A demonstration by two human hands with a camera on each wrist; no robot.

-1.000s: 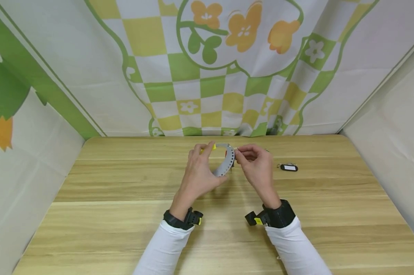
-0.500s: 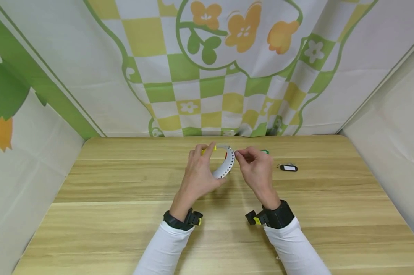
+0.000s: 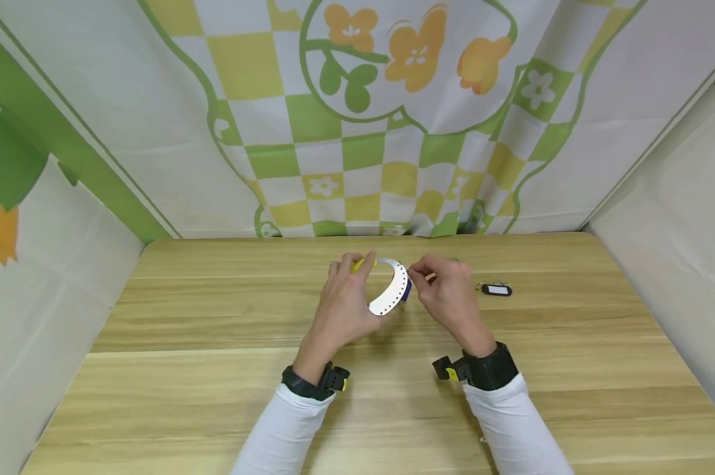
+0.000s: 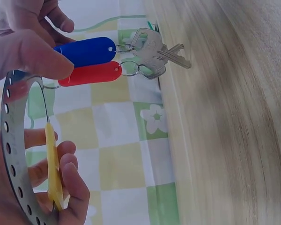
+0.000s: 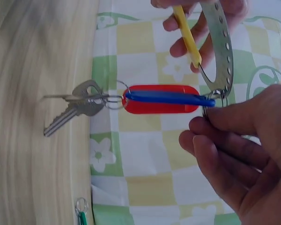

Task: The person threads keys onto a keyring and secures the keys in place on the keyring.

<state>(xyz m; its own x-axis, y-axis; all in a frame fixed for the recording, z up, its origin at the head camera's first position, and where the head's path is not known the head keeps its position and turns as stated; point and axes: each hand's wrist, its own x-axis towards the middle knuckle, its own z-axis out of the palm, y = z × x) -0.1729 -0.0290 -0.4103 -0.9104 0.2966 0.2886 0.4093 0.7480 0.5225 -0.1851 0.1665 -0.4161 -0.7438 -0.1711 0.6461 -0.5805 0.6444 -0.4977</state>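
Compared with half a second ago, the perforated metal hoop (image 3: 393, 295) has dropped slightly toward the table's near edge, the right hand (image 3: 449, 290) has drifted a bit rightward, and blue now shows below the hoop in the head view. So the hoop is up in the air over the table (image 3: 215, 396), close to the far edge and roughly midway along it. Left hand (image 3: 345, 297) has its fingers curled around the hoop's yellow handle (image 4: 53, 164). On the right, thumb and index are pinching a small metal ring (image 5: 206, 109) at the hoop's end. From there a blue key tag (image 4: 91, 51) and a red key tag (image 4: 93, 75) hang side by side, with silver keys (image 4: 150, 46) dangling toward the tabletop. Black key tag (image 3: 497, 289) with a white label lies toward the far right corner, and a green key tag (image 5: 83, 218) sits near the far edge. Checked curtain (image 3: 357, 185) behind that.
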